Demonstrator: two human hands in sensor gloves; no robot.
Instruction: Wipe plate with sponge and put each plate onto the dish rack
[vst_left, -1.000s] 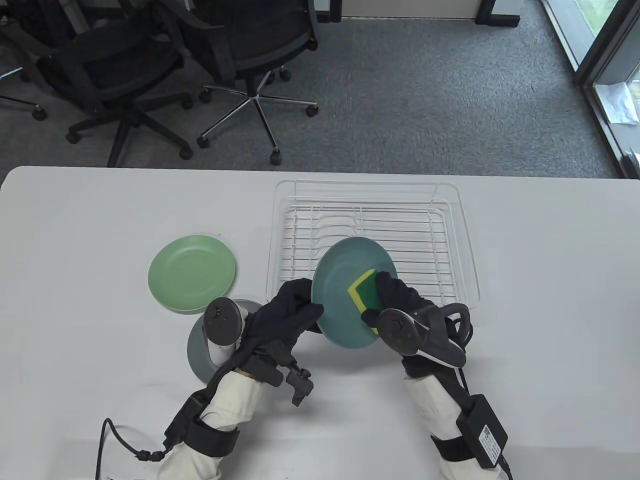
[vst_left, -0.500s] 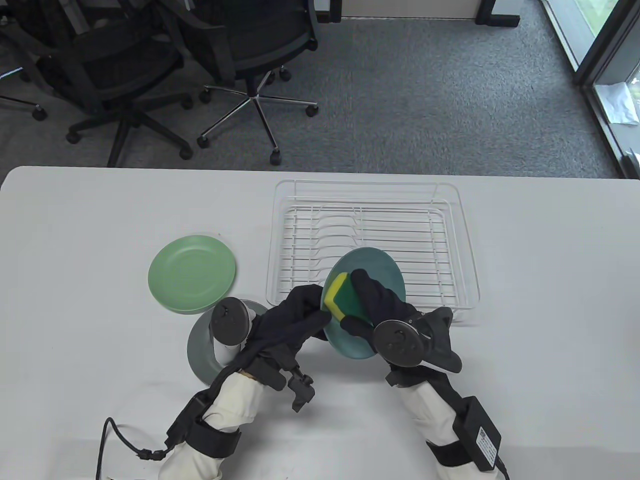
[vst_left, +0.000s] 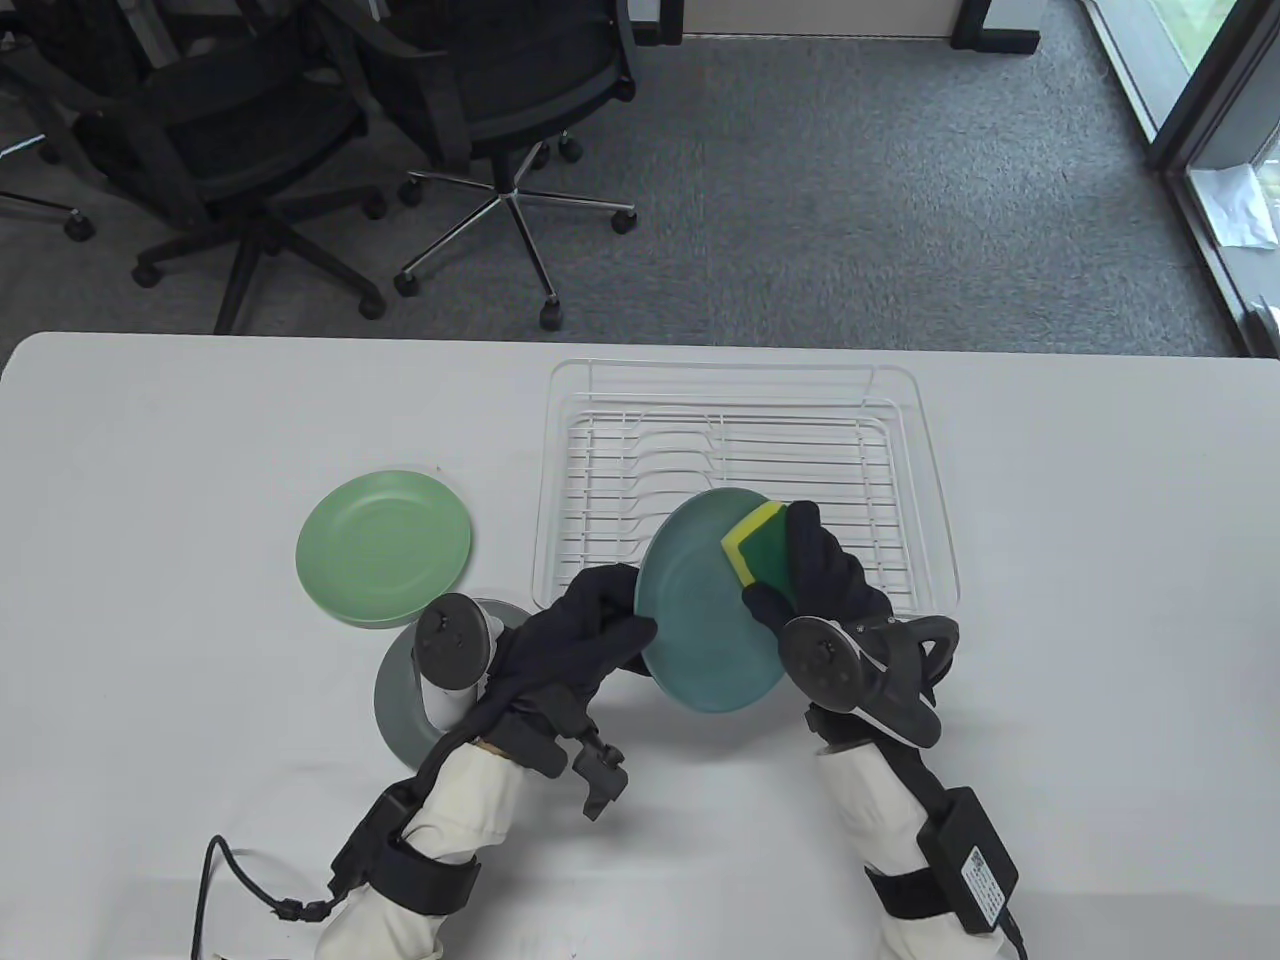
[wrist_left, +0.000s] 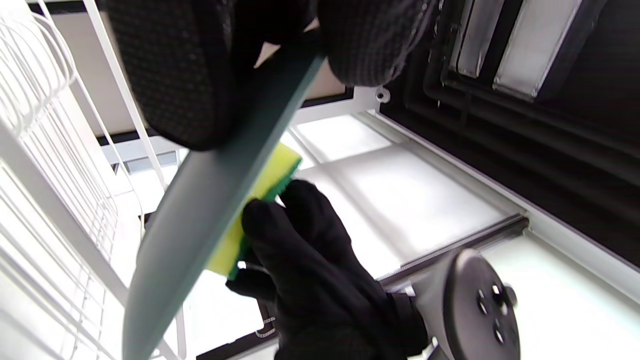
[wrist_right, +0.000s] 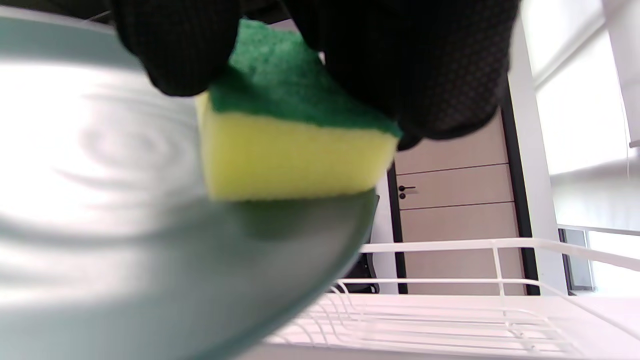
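While the left hand (vst_left: 585, 640) grips the near-left rim of the teal plate (vst_left: 700, 630), thumb on its face and fingers behind, the plate hangs tilted above the counter (vst_left: 150, 480), its far edge over the front rail of the dish rack (vst_left: 745, 480). From the left wrist view the plate (wrist_left: 200, 200) shows almost edge-on, pinched between the gloved fingers (wrist_left: 170, 75) at the top of the picture. The right hand (vst_left: 815, 580) has its fingers curled round the sponge (vst_left: 758, 545), green scouring side under the glove and yellow side flat against the plate's upper right part, close to the rim. In the right wrist view the sponge (wrist_right: 295, 145) sits on the glossy plate (wrist_right: 125, 240) right at its edge, with the white wires of the rack (wrist_right: 450, 300) beyond. So both grips are clamped: left on the plate, right on the sponge. A light green plate (vst_left: 384, 547) lies flat on the counter to the left of the rack, and a grey plate (vst_left: 398, 700) lies nearer, partly hidden under the left hand's tracker (vst_left: 450, 640). No plate stands in the rack.
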